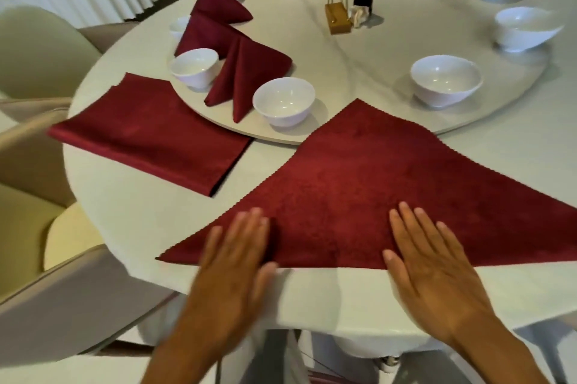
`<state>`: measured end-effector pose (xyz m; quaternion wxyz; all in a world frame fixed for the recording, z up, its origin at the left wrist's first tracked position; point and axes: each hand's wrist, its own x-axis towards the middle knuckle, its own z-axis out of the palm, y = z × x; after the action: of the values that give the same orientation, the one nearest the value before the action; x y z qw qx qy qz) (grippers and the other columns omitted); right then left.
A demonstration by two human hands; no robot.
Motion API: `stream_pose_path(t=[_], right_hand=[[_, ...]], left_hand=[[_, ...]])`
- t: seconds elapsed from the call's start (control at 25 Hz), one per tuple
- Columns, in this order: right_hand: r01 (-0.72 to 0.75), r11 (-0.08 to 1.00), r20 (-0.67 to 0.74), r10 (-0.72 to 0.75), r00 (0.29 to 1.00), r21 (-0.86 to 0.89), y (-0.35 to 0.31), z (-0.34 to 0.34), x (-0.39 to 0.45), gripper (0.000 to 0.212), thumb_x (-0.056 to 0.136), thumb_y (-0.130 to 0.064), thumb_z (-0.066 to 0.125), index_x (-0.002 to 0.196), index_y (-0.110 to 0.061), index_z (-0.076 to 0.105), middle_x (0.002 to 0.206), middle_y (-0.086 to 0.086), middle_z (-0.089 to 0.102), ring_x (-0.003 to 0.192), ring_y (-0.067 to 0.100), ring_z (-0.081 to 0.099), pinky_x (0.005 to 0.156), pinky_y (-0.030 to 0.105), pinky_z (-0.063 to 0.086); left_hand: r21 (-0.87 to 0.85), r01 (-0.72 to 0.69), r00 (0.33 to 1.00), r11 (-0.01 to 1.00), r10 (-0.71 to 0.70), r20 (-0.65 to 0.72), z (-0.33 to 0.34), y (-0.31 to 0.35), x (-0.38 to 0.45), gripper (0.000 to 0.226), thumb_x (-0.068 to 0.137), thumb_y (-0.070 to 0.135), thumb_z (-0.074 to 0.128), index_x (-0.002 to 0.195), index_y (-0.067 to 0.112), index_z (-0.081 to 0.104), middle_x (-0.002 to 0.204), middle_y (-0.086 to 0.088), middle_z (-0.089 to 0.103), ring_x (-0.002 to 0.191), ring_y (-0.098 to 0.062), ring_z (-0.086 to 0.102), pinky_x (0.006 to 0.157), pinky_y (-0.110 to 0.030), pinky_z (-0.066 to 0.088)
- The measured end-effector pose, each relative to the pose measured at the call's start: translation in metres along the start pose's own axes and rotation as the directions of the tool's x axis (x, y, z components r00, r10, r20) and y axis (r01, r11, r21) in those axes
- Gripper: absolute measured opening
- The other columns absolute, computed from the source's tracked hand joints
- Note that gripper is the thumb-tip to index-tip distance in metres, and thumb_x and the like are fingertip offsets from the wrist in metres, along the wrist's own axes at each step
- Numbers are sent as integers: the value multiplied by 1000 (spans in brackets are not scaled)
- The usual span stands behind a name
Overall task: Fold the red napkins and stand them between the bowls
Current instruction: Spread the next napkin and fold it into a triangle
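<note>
A: Where's the napkin?
B: The napkin, folded into a triangle, lies flat at the desk's near edge. The left hand and right hand press on it, fingers straight (gripping nothing).
A: Others?
B: A folded napkin stands between two bowls.

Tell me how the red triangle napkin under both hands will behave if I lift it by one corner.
The triangle napkin lies flat and thin, so it will likely droop and unfold. Both the left hand and right hand press it flat, suggesting it is light and may slide on the tablecloth.
</note>
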<state>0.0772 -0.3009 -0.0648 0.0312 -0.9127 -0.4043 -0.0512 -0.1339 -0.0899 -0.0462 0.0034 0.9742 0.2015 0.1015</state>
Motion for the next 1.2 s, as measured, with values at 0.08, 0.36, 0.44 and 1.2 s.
stream_pose_path(t=[0.08, 0.36, 0.44, 1.2], right_hand=[[11, 1000, 1, -11, 1000, -5, 0, 0, 1, 66, 104, -44, 9, 144, -4, 42, 151, 10, 42, 140, 26, 39, 114, 40, 16], [44, 999, -64, -44, 997, 10, 6, 5, -1, 61, 104, -44, 17, 147, -8, 40, 155, 6, 37, 143, 21, 33, 114, 40, 17], [60, 998, -54, -59, 997, 34, 6, 5, -2, 62, 103, -45, 16, 147, -7, 40, 154, 7, 37, 143, 24, 33, 115, 40, 17], [137, 931, -351, -11, 936, 338, -42, -5, -6, 26, 78, -33, 53, 86, -23, 75, 81, -8, 65, 72, 21, 57, 67, 35, 34]], left_hand=[[-84, -190, 981, 978, 193, 21, 17, 69, 29, 58, 105, 45, 18, 154, 15, 28, 163, 1, 20, 150, -16, 16, 119, -39, 12], [-161, 59, 997, 985, -50, 64, 24, -27, 2, 68, 98, 63, 21, 155, 26, 23, 161, 9, 23, 149, -8, 14, 118, -30, 10], [-315, 139, 984, 939, -94, 152, 0, -75, -16, 69, 93, 63, 36, 154, 29, 28, 160, 15, 25, 148, -3, 16, 119, -28, 11], [-933, 128, 905, 336, -425, -29, -110, -23, 143, 24, 80, -4, 73, 81, 20, 75, 77, 5, 76, 75, -9, 71, 70, -20, 54]])
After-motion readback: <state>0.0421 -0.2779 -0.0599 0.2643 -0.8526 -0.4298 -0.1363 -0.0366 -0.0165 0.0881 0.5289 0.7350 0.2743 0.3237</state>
